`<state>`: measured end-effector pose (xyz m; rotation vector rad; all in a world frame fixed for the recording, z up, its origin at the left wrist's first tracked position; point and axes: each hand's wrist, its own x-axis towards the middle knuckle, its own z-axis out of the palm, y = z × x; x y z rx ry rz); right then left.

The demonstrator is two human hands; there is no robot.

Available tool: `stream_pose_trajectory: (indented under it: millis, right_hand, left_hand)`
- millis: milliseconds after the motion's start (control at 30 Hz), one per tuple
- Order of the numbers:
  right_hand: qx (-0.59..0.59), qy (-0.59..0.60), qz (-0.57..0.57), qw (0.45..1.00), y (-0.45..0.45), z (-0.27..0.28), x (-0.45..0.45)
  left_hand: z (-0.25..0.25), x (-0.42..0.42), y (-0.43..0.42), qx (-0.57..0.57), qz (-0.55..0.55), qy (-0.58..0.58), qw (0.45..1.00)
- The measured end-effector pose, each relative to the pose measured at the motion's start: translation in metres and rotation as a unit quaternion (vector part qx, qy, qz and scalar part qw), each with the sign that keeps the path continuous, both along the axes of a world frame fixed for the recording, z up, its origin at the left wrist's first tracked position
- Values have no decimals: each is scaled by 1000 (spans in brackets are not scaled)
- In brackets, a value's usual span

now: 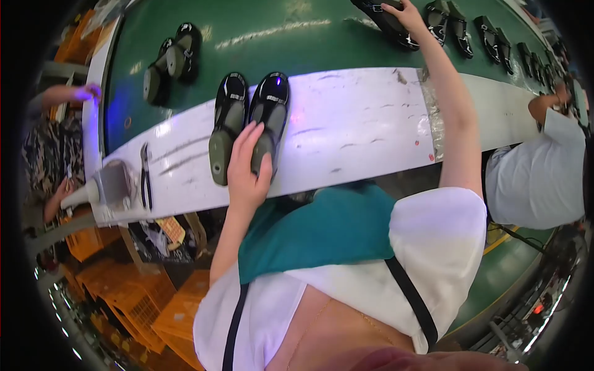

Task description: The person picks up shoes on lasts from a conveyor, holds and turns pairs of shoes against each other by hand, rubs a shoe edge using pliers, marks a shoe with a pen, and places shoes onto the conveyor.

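A pair of glossy black shoes stands on the white worktop, toes pointing away from me, with green-grey lasts inside. My left hand (250, 167) is over the heel end of the right-hand shoe (270, 99), its fingers and thumb around the last. Beside it, untouched, is the left-hand shoe (231, 102). Stretched out to the far right, my right hand (405, 15) grips another black shoe (388, 26) with a buckle, above the green surface. Part of that shoe is cut off by the view's upper edge.
Pliers (145, 176) and a grey-brown container (114, 184) lie at the worktop's left. Another shoe pair (176, 59) stands on the green surface (266, 43); more shoes (489, 38) line the right. People work at both sides. Orange crates (133, 297) sit below left.
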<state>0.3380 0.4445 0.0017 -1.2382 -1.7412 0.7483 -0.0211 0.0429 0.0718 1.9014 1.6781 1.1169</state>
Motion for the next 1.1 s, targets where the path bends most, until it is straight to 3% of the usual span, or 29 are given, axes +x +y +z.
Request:
stream_pose_trajectory:
  millis: [33, 67, 200, 267, 333, 400, 500, 533, 600, 667, 800, 867, 933, 967, 1000, 1033, 1100]
  right_hand:
    - [-85, 108, 97, 986, -40, 30, -17]
    - [-130, 63, 117, 982, -88, 72, -36]
    - [-185, 15, 390, 902, -170, 94, -61]
    - [-80, -129, 482, 863, -221, 103, -86]
    - [-36, -152, 507, 848, -260, 94, -107]
    - [-56, -134, 479, 866, -287, 91, -110]
    - [-71, -11, 242, 968, -322, 71, -112]
    - [-71, -13, 239, 968, -333, 58, -117]
    - [-61, 18, 96, 993, -351, 31, -132]
    - [-53, 61, 73, 994, -358, 23, -148]
    - [-27, 29, 92, 995, -349, 32, -153]
    - [-130, 124, 121, 976, -346, 48, -150]
    - [-147, 104, 99, 979, -356, 54, -149]
    - [-103, 7, 70, 992, -362, 50, -150]
    - [-61, -91, 40, 993, -368, 47, -150]
    - [-97, -45, 60, 992, -372, 46, -154]
    - [-102, -61, 34, 992, -378, 47, -163]
  left_hand:
    - [-1, -1, 0, -5, 4, -6, 1000]
    - [-3, -1, -2, -7, 7, -12, 1000]
    - [-4, -2, -11, -31, 19, -49, 998]
    - [-8, -4, -14, -52, 4, -115, 992]
    - [-7, -7, -22, -62, -4, -117, 991]
    - [-2, -6, -32, -77, -9, -63, 995]
    - [-5, -5, -39, -71, -16, -57, 996]
    - [-5, -1, -40, -70, -19, -58, 996]
    - [-6, 16, -36, -25, 12, 0, 1000]
    - [-11, 36, -31, 69, 3, 87, 994]
    - [3, 40, -24, -4, 3, 65, 998]
    - [18, 27, -21, -57, 4, 8, 998]
    - [-2, 8, -18, -20, 16, 48, 999]
    - [0, 9, -17, -16, 16, 47, 999]
    - [2, 10, -21, -83, 10, 33, 996]
    - [2, 11, -24, -151, 5, 18, 988]
    - [7, 15, -23, -172, -1, 6, 985]
